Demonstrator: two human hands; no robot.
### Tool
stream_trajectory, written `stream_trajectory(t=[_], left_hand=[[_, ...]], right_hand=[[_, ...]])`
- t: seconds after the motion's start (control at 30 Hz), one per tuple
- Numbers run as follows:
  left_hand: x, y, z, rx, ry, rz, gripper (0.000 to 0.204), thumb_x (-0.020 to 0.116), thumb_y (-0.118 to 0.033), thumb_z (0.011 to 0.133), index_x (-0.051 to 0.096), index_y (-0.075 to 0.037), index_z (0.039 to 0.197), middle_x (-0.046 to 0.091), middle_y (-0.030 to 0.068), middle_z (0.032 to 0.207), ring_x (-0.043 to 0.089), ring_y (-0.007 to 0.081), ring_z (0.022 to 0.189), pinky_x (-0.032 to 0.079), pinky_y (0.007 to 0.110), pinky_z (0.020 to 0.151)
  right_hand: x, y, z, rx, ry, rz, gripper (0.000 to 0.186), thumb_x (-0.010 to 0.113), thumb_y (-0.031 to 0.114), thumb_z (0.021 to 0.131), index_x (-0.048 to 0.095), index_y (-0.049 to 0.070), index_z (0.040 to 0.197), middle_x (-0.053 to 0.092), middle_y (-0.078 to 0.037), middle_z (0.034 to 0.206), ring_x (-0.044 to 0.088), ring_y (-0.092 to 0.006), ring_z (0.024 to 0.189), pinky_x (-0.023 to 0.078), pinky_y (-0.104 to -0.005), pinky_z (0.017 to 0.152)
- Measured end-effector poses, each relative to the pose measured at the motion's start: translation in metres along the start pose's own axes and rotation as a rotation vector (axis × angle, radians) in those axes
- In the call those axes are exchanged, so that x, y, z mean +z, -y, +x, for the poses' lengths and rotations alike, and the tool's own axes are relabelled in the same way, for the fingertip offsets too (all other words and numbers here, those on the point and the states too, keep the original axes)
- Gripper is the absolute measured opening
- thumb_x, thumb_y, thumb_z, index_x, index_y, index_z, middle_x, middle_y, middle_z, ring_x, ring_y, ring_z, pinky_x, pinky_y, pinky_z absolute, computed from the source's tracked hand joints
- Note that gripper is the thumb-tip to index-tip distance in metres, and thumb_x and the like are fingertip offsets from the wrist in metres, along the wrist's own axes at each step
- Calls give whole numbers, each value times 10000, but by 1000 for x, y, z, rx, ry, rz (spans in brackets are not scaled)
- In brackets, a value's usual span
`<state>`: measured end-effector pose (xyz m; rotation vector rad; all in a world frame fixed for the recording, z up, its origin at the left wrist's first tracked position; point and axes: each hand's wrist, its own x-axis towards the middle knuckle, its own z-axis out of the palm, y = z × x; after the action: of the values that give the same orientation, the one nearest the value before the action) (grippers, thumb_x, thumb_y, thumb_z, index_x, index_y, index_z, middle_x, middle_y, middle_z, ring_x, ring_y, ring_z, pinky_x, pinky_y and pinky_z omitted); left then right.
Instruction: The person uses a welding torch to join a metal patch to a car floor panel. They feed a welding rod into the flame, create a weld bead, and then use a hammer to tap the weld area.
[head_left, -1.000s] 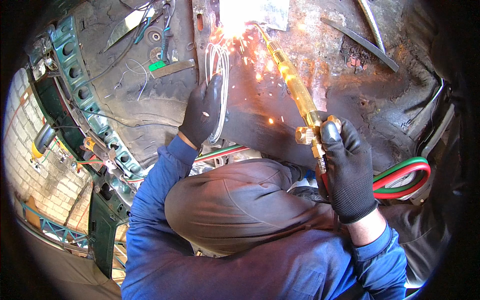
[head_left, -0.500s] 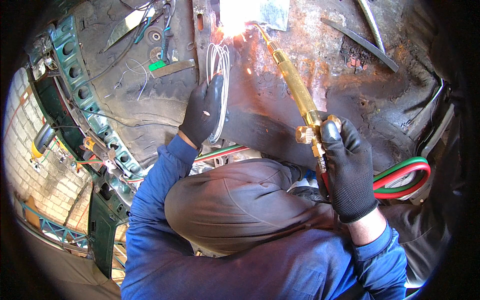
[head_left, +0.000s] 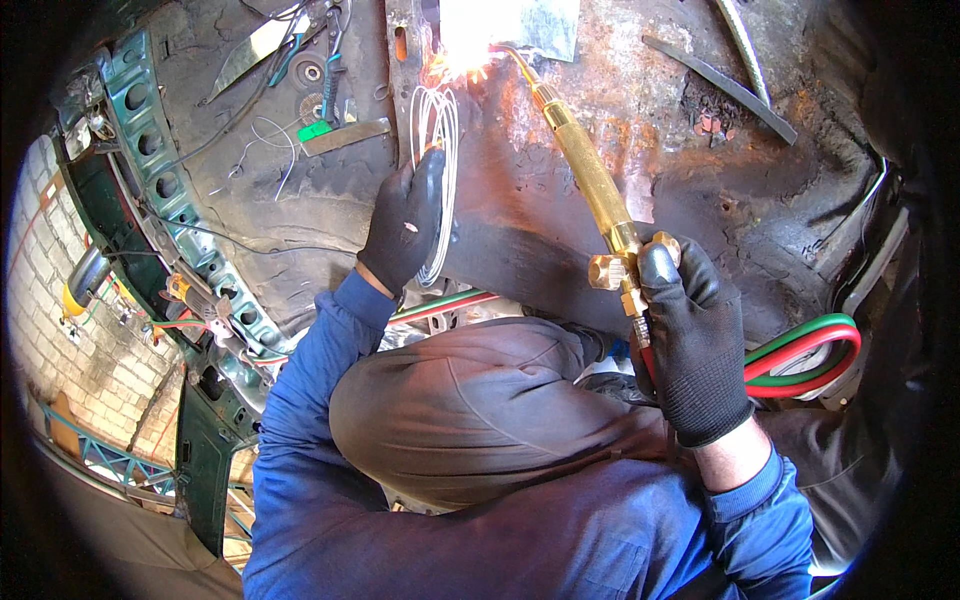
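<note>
My left hand point(head_left: 400, 215), in a black glove, grips a long coil of pale wire point(head_left: 445, 180) whose upper end reaches a bright flare with sparks point(head_left: 460, 60). My gloved right hand point(head_left: 695, 340) is closed on the brass torch point(head_left: 590, 170) beside its valve knobs, its thin bent tip reaching into the glare at the top. A light metal plate point(head_left: 548, 30) lies there on the rusty floor panel point(head_left: 600, 100), next to a slotted metal rail point(head_left: 400, 70). The glare hides where tip, wire and metal meet.
Tools point(head_left: 325, 90), a green item point(head_left: 313, 131) and loose wires lie at upper left, metal strips point(head_left: 715, 85) at upper right. A perforated teal body rail point(head_left: 160, 180) runs down the left toward a brick wall point(head_left: 45, 230). Red and green hoses point(head_left: 840, 345) loop beside my right arm.
The sparks around the torch tip are fewer and smaller than a second ago, though a little stronger than half a second ago. Both hands stay almost in place.
</note>
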<state>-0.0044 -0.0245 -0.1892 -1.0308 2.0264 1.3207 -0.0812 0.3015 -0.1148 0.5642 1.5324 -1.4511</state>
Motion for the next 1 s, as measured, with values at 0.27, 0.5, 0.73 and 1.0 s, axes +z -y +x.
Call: stream_trajectory(t=[0.27, 0.5, 0.73, 1.0], left_hand=[[-2, 3, 3, 27, 9, 51, 403, 506, -400, 1151, 684, -60, 1274, 586, -10, 738, 623, 104, 559, 552, 289, 510], [-10, 5, -1, -52, 68, -82, 440, 505, -395, 1153, 633, -59, 1408, 632, 16, 804, 654, 125, 615, 572, 300, 557], [-57, 17, -40, 30, 140, -27, 444, 527, -361, 1145, 623, -56, 1453, 690, 41, 926, 686, 131, 735, 593, 313, 669], [-113, 34, -105, 210, -53, 268, 313, 572, -66, 1071, 690, -78, 1360, 725, 154, 1126, 729, 221, 890, 601, 357, 743]], right_hand=[[3, -2, 1, -16, -11, 26, 418, 604, 369, 1129, 696, -31, 1207, 733, -48, 939, 624, -91, 863, 527, -301, 763], [0, -2, 0, -4, 10, 54, 409, 604, 358, 1132, 676, -30, 1239, 720, -38, 987, 612, -85, 892, 518, -286, 799], [-9, 11, -14, -164, -50, -93, 408, 606, 342, 1130, 656, -43, 1254, 705, -54, 978, 602, -93, 885, 509, -288, 783], [-12, 20, -30, -367, -187, -133, 407, 665, 309, 1098, 645, -49, 1290, 681, -44, 881, 574, -75, 726, 476, -276, 634]])
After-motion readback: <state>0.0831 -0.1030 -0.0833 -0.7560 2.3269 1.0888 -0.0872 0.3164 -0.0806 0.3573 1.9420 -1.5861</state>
